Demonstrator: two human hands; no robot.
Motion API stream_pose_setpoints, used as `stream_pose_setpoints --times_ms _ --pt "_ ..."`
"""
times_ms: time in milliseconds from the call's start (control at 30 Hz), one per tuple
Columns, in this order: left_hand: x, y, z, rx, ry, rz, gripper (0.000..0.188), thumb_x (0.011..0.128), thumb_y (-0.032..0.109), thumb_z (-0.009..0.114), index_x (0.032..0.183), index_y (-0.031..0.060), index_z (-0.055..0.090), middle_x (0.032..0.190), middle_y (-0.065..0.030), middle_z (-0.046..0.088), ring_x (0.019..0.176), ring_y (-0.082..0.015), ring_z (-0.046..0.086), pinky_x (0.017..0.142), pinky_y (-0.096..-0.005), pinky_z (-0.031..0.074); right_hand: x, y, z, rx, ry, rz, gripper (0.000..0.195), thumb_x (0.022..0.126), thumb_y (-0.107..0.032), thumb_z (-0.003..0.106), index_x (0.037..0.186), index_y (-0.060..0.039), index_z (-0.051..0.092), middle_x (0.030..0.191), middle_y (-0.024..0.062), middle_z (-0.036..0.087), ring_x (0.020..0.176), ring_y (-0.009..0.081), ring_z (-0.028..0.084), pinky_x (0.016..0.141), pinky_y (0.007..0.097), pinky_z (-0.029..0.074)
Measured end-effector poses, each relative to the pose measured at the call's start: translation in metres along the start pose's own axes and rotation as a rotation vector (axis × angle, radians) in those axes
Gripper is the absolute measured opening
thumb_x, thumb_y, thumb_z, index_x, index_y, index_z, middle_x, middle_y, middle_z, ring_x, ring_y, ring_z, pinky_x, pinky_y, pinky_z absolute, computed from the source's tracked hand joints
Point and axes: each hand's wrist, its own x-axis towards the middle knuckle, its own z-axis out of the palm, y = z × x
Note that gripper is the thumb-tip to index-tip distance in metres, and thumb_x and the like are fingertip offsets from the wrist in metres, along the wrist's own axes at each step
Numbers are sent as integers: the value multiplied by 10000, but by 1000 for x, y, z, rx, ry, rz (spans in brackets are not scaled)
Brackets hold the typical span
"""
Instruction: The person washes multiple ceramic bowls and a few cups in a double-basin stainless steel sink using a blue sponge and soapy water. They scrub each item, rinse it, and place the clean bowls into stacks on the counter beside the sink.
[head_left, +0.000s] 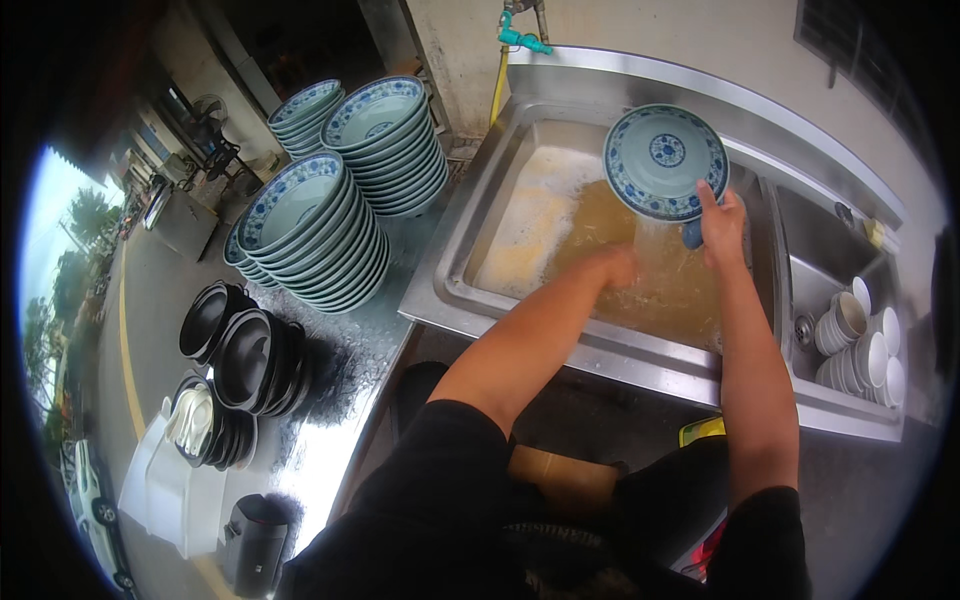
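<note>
My right hand (724, 225) grips the rim of a pale blue-green bowl (641, 165) with a blue floral band, its inside facing me. A blue object (693, 235), too little seen to name, shows by that hand beneath the rim. Water runs off the bowl's lower edge into a stainless steel sink basin (459, 283). My left hand (619, 264) is low in the basin at the brownish water (660, 292); its fingers are blurred and partly hidden. Pale foam (529, 217) floats along the basin's left side.
Tall stacks of matching bowls (322, 232) stand on a metal table (319, 420) at left, with black bowls (244, 360), a white plastic container (169, 487) and white spoons (193, 416). Small white bowls (855, 352) fill part of the right basin. A teal tap (525, 39) is behind.
</note>
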Motion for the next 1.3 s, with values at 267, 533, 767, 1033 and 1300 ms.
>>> stream_pose_setpoints --times_ms 267,533,767,1033,1300 --pt "-7 21 -24 -250 218 -237 492 964 264 610 1417 72 611 1325 -209 678 1238 -371 641 1063 -455 491 1 -7 -25 -615 217 -251 286 997 -226 673 1255 -109 717 1051 158 764 977 298 724 876 409 540" --pt "-5 15 -21 -189 158 -352 659 996 307 600 1572 48 411 1527 -205 531 1410 -365 507 1179 -439 406 7 31 -61 -1299 127 -121 334 1004 -304 622 1302 -167 687 1127 176 735 1080 402 701 933 504 555" --pt "-4 12 -16 -22 89 -388 431 960 249 611 1327 30 664 1363 -194 665 1282 -358 624 1086 -447 494 23 66 -69 -1245 -95 131 284 893 -178 658 1128 -66 771 1061 246 745 1026 412 715 885 472 551" --pt "0 -6 -8 8 -44 -370 341 886 174 650 1176 21 746 1275 -219 702 1195 -371 676 999 -458 539 18 21 -50 -632 -37 119 362 904 -196 674 1228 -45 731 1072 254 747 1035 398 719 903 453 544" --pt "3 21 -23 208 -191 -239 365 870 144 604 1193 51 744 1255 -232 700 1172 -390 675 1010 -452 533 -1 -23 -28 -701 196 -206 334 982 -264 670 1284 -129 714 1015 194 754 964 370 723 878 428 545"
